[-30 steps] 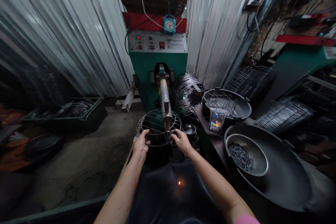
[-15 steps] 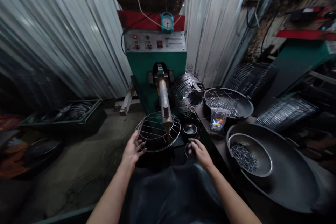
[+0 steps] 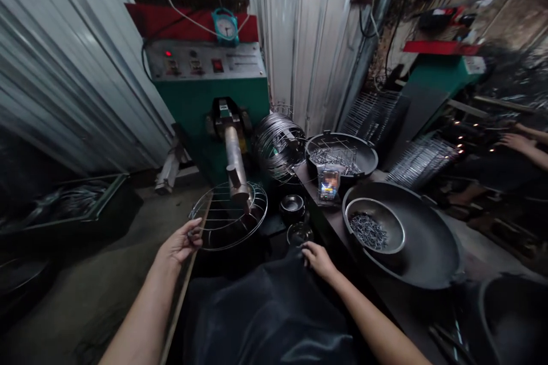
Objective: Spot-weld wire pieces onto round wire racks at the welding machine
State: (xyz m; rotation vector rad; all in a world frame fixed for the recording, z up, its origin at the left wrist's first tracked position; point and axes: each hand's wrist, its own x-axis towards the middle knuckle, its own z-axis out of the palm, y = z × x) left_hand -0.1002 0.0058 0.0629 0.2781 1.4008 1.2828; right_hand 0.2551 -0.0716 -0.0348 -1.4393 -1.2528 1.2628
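My left hand is closed at the near left rim of a round wire rack, its fingers curled in. The rack lies tilted under the machine's metal electrode arm, whose tip covers part of the wires. A long wooden strip passes beside this hand. My right hand has its fingers pressed together at the edge of the dark cloth over my lap; what is between them I cannot make out. Just beyond it sit a small metal bowl and another small bowl.
The green machine carries a teal clock. Wire rings stand behind. On the right are a pan of wire parts, a bowl of small metal pieces inside a large pan, and another person's hand near sparks.
The view has swung right, so the machine sits further left. My left hand's spread fingers have curled in at the rack. My right hand has drawn back from the small bowls to the cloth.
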